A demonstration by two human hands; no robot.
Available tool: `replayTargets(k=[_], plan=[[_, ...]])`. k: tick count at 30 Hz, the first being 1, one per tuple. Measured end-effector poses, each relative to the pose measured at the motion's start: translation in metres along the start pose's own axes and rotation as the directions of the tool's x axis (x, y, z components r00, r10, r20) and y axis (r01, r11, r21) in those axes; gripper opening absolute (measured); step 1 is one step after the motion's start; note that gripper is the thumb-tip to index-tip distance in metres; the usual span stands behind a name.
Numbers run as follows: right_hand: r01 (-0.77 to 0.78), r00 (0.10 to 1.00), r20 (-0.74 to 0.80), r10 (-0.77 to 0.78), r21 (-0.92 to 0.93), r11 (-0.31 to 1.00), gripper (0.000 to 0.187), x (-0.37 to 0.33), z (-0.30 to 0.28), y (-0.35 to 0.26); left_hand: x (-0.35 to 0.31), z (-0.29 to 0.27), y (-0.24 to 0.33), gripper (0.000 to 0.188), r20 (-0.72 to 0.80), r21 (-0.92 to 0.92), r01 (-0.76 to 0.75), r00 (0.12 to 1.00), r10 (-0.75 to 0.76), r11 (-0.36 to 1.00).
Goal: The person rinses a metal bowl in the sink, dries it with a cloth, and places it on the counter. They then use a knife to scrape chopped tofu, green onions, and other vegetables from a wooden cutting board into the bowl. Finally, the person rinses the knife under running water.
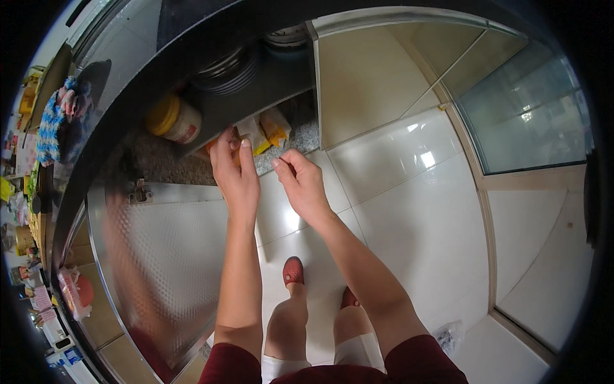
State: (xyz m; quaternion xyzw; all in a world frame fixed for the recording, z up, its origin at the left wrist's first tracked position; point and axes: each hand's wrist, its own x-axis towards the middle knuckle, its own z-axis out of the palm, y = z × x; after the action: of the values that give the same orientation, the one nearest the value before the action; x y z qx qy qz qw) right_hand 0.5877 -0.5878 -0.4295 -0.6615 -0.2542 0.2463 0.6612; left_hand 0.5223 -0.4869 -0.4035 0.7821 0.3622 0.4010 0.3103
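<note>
The left hand (pixel 235 168) is reaching to packets (pixel 278 135) at eleven o'clock.
Its grip I cannot tell; the right hand (pixel 303 182) is curling, contents unclear. Gripping packets lightly by their edges should suit.

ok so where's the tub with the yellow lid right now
In the head view, the yellow-lidded tub is in the upper left part, just below and left of the stacked dishes and up-left of the left hand.
</note>
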Motion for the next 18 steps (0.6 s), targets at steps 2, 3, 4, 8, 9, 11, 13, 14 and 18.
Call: replayTargets(k=[2,3,4,8,9,11,13,14,18], plan=[[0.05,0.999,-0.003,-0.05,-0.009,0.999,0.024,0.009,0.004,-0.006,0.017,0.004,-0.004,0.037,0.009,0.023,0.006,1.0,-0.006,1.0],[0.055,0.998,-0.007,-0.055,-0.016,0.998,0.024,0.013,0.004,-0.01,0.028,0.008,-0.005,0.038,0.019,0.018,0.012,1.0,-0.012,1.0],[0.056,0.998,-0.004,-0.056,-0.021,0.998,0.024,0.016,0.005,-0.012,0.038,0.011,-0.01,0.039,0.025,0.018,0.023,0.999,-0.023,1.0],[0.046,0.998,0.036,-0.044,-0.054,0.997,0.025,0.018,0.01,-0.017,0.084,0.023,-0.043,0.043,-0.026,0.385,-0.393,0.9,0.436,0.835],[0.048,0.998,0.038,-0.045,-0.074,0.996,0.025,0.019,0.008,-0.016,0.098,0.026,-0.042,0.043,-0.025,0.423,-0.434,0.872,0.489,0.795],[0.054,0.997,0.051,-0.049,-0.108,0.993,0.025,0.022,0.009,-0.01,0.124,0.028,-0.039,0.042,-0.019,0.507,-0.5,0.808,0.588,0.703],[0.037,0.997,0.076,-0.027,-0.128,0.991,0.025,0.026,0.008,-0.016,0.139,0.029,-0.037,0.036,0.03,0.472,-0.459,0.862,0.506,0.753],[0.045,0.997,0.076,-0.035,-0.134,0.99,0.025,0.028,0.008,-0.018,0.145,0.029,-0.039,0.035,0.091,0.462,-0.425,0.896,0.435,0.778],[0.116,0.992,0.059,-0.108,-0.141,0.983,0.025,0.035,0.006,-0.021,0.171,0.033,-0.048,0.04,0.311,0.618,-0.417,0.908,0.28,0.667]])
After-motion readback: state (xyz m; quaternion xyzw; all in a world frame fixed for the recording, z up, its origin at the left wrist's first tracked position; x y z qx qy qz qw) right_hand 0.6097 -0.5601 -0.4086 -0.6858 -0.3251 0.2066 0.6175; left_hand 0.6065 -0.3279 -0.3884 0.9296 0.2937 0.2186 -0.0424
